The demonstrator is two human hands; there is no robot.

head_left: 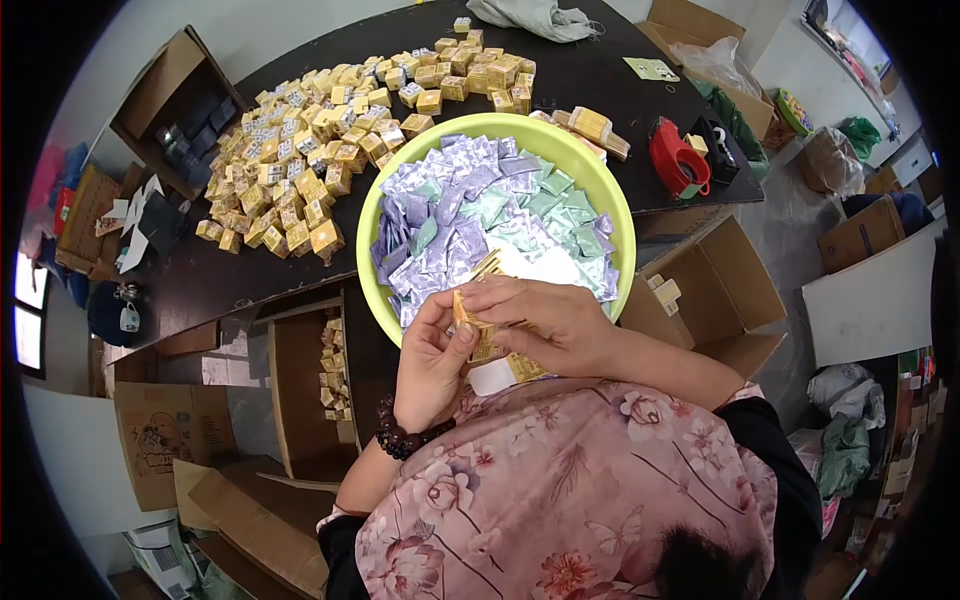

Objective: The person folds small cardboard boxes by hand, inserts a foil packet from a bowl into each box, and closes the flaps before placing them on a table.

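Observation:
Both hands meet over the near rim of a lime-yellow basin [625,230]. My left hand [435,350] is closed, thumb and fingers pinching a small yellow printed carton [490,350] with a white flap. From the other side my right hand [545,320] curls over the same carton, its fingers partly covering it. Thin gold-coloured strips stick up above the fingers. Inside the basin lies a heap of purple sachets [455,190] and mint-green sachets [555,210], with a plain white piece [535,265] just beyond my right hand.
Many small yellow boxes [320,150] are piled on the dark table [290,285] at the left and back. A red tape dispenser [678,160] stands at the right. Open cardboard boxes [715,290] sit beside and below the table, with yellow boxes [335,370] in one.

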